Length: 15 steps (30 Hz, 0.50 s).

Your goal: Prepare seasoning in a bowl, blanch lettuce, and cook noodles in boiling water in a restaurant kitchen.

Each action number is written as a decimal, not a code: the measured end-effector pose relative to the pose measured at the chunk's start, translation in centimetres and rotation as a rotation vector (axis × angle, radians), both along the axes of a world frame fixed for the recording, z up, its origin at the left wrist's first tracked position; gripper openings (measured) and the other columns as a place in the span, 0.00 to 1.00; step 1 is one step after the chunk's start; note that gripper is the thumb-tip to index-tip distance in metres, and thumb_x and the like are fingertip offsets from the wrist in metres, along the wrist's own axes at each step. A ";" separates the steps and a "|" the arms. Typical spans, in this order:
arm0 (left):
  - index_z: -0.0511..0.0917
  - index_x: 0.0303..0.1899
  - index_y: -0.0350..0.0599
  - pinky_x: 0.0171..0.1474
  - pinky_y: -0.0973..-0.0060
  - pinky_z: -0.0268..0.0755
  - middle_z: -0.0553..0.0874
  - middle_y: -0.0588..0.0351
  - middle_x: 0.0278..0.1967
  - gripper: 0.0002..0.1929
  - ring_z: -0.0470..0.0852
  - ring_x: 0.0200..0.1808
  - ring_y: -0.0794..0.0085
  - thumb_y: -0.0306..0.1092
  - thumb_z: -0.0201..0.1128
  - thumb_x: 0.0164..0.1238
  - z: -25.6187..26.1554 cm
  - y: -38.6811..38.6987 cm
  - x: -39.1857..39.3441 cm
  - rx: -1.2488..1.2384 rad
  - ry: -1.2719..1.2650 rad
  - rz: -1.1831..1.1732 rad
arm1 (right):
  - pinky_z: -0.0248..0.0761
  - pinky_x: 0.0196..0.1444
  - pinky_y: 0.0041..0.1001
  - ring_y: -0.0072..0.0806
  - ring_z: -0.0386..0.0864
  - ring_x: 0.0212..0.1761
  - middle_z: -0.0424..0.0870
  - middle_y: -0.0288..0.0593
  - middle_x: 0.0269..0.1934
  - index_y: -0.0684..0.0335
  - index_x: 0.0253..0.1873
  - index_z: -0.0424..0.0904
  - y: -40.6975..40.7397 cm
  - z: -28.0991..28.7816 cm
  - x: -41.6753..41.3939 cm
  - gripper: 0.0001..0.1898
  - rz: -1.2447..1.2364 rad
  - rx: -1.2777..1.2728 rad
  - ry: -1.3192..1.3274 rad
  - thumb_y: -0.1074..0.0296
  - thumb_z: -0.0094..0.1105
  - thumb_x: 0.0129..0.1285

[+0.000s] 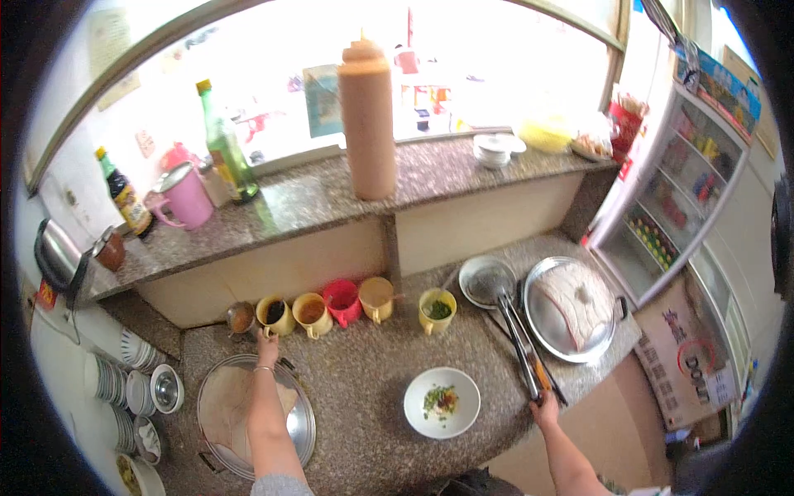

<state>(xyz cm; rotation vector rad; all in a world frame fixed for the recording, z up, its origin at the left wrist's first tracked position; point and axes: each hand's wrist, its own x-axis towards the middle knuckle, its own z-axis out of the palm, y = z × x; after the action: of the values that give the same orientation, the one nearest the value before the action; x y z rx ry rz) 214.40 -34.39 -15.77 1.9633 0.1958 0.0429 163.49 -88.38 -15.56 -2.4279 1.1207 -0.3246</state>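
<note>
My left hand (268,352) reaches over a round metal tray (302,428) holding a large pale slab (226,403). Its fingers are at the handle of a yellow mug (275,315) of dark sauce; how firmly they grip is not clear. At the counter's right, my right hand (546,409) closes around the near end of a long-handled metal utensil (518,347). An orange-handled tool (541,372) lies beside that utensil. Between my arms stands a white bowl (414,412) with chopped green herbs and reddish-brown seasoning (443,402) in it.
A red mug (342,302), other yellow mugs and a metal pan (488,282) line the back. On the right, a metal tray (546,338) bears a second slab (577,297). A tall squeeze bottle (370,124) stands on the raised ledge. Stacked bowls (108,379) are at left.
</note>
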 end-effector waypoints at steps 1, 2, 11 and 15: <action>0.54 0.61 0.35 0.47 0.74 0.67 0.77 0.47 0.41 0.30 0.75 0.43 0.69 0.27 0.57 0.59 1.4 -1.4 -0.7 -0.017 -0.022 0.007 | 0.68 0.44 0.37 0.45 0.73 0.42 0.75 0.49 0.39 0.63 0.43 0.70 -0.5 0.3 -0.2 0.19 0.007 -0.017 -0.022 0.70 0.64 0.44; 0.50 0.62 0.35 0.48 0.74 0.66 0.77 0.46 0.42 0.33 0.75 0.43 0.69 0.28 0.58 0.58 3.3 -2.6 -1.7 -0.035 0.042 -0.036 | 0.67 0.44 0.38 0.46 0.73 0.42 0.75 0.50 0.39 0.63 0.44 0.69 -0.8 0.4 -0.4 0.20 -0.034 0.032 0.055 0.69 0.64 0.44; 0.55 0.61 0.36 0.49 0.74 0.67 0.73 0.43 0.48 0.33 0.75 0.45 0.66 0.27 0.60 0.55 9.2 -0.1 -16.8 -0.035 -0.045 0.117 | 0.69 0.34 0.42 0.50 0.76 0.32 0.78 0.55 0.29 0.64 0.43 0.66 -1.9 4.4 3.1 0.19 -0.009 -0.006 -0.063 0.60 0.61 0.49; 0.56 0.61 0.35 0.49 0.74 0.67 0.71 0.41 0.50 0.33 0.73 0.48 0.64 0.28 0.61 0.53 9.3 2.8 -22.8 -0.066 -0.031 0.234 | 0.68 0.33 0.40 0.51 0.76 0.30 0.78 0.56 0.26 0.67 0.37 0.72 -3.0 7.5 2.3 0.17 -0.020 0.121 -0.169 0.58 0.61 0.51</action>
<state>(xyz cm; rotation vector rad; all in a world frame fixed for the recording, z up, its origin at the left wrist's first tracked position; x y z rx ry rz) 191.60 -31.59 -6.45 1.8644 0.4007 0.2163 165.83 -91.37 -8.06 -2.2399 1.0597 -0.4464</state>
